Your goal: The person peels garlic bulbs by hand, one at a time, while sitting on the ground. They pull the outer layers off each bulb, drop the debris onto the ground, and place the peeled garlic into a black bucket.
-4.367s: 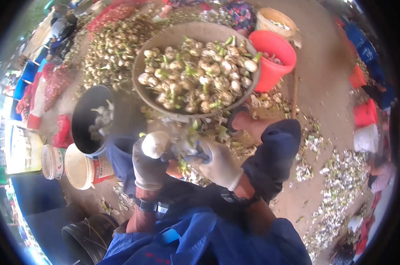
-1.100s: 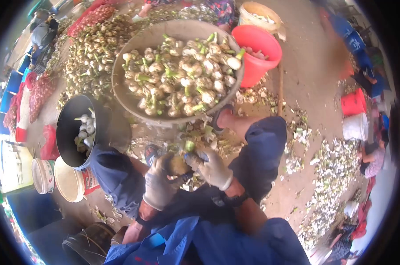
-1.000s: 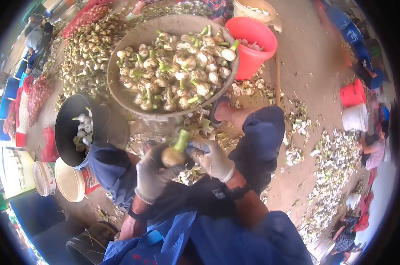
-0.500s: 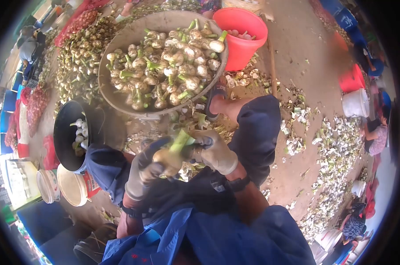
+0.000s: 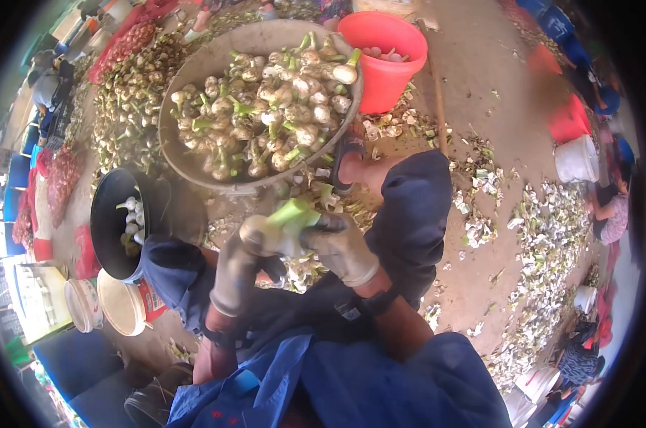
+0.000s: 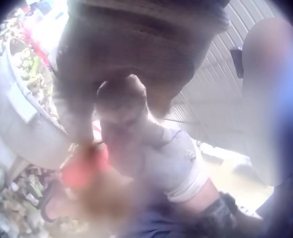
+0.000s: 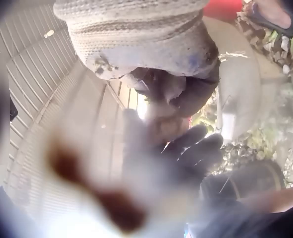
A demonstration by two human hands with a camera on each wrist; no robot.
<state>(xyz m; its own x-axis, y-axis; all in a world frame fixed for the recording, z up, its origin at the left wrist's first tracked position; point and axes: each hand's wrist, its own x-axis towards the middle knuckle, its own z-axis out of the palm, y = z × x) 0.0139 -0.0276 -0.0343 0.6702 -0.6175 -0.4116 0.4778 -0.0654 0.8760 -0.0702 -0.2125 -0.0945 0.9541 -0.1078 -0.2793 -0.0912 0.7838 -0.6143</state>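
Note:
A garlic bulb with a thick green stem is held above the lap in the head view, stem toward the right. My gloved left hand grips the bulb from below and the left. At the stem, the curled fingers of my gloved right hand pinch the outer layers, and pale skin hangs between the hands. The right wrist view shows the right glove bent over the work, with much of the foreground blurred. In the left wrist view the left glove covers most of the bulb.
A wide tub of unpeeled garlic stands ahead, beside a red bucket. At left, a black bucket holds white bulbs, near a cream bucket. Peelings litter the floor at right. A stick lies behind the right knee.
Earlier the left hand held a white, cleaned bulb; now it holds a brownish one with a green stem. That stem has tipped from upright to the right, and paler layers show.

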